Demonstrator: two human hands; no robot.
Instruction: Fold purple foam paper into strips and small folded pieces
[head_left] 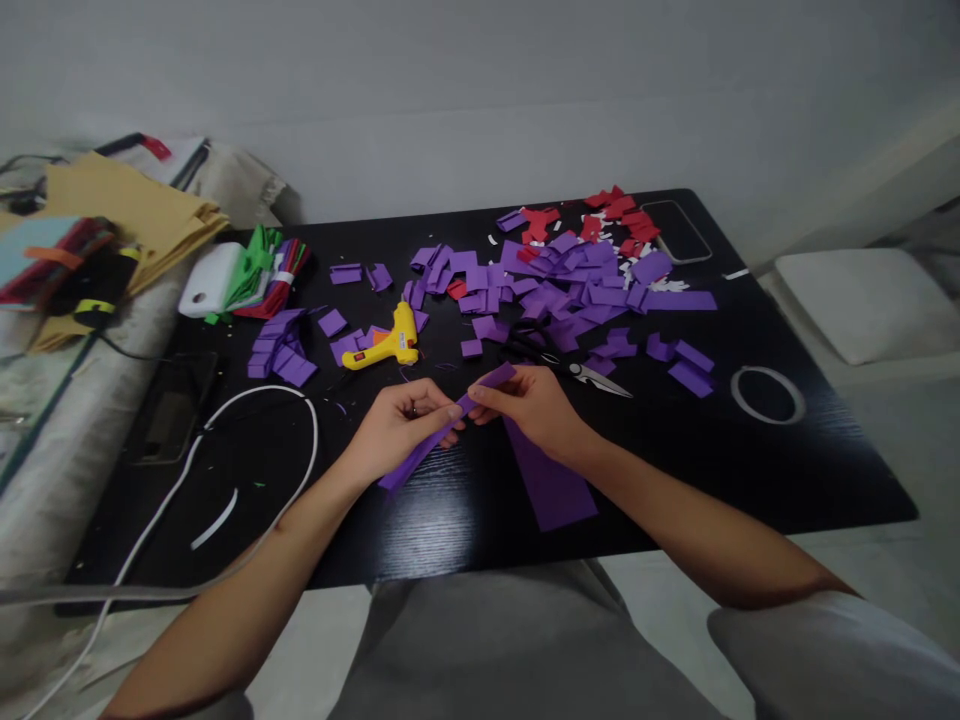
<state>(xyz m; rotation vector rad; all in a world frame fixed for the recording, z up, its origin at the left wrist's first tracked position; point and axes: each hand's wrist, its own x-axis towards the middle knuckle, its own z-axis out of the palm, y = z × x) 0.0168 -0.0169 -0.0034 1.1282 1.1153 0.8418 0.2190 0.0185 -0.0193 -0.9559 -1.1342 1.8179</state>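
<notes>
Over the black counter point(675, 470), my left hand point(397, 425) and right hand point(536, 405) held a purple strip point(411, 466) in narrow grips, apparently to steady it.

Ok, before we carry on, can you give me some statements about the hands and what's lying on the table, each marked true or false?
1. The left hand and right hand hold the same purple strip. True.
2. The yellow glue gun is in the right hand. False: it lies on the table.
3. The scissors lie to the right of the glue gun. True.
4. The red pieces lie along the table's near edge. False: they are towards the far edge.
5. The pale ring lies near the table's left end. False: it is near the right end.
</notes>
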